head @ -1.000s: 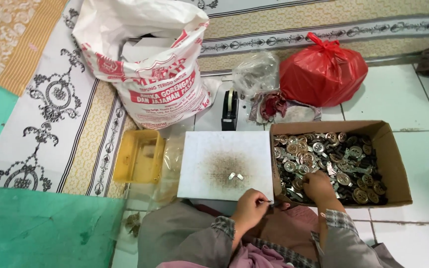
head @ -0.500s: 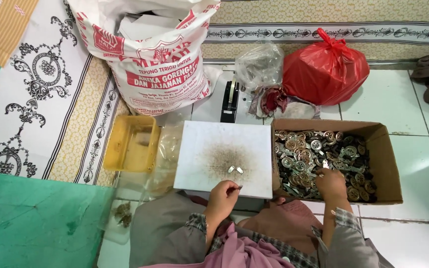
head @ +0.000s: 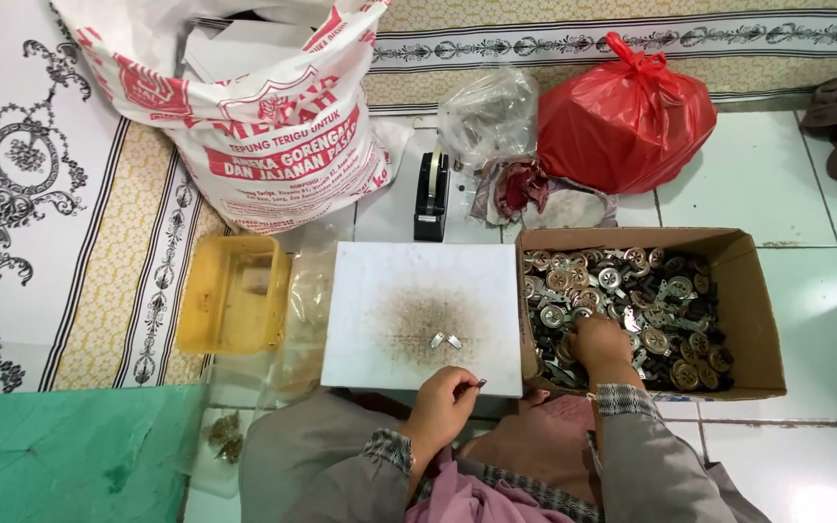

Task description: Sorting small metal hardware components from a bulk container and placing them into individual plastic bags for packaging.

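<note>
Two small metal clips [head: 446, 340] lay side by side on the white board [head: 380, 281], their long axes slanting toward each other. The left hand [head: 441, 407] pinched one small dark part [head: 480, 384] at the board's near edge; its orientation was too small to tell. The right hand [head: 601, 341], fingers curled, dug into one cardboard box [head: 753, 291] full of round metal parts [head: 651, 291]. One yellow tray [head: 234, 292] held a small, indistinct item.
</note>
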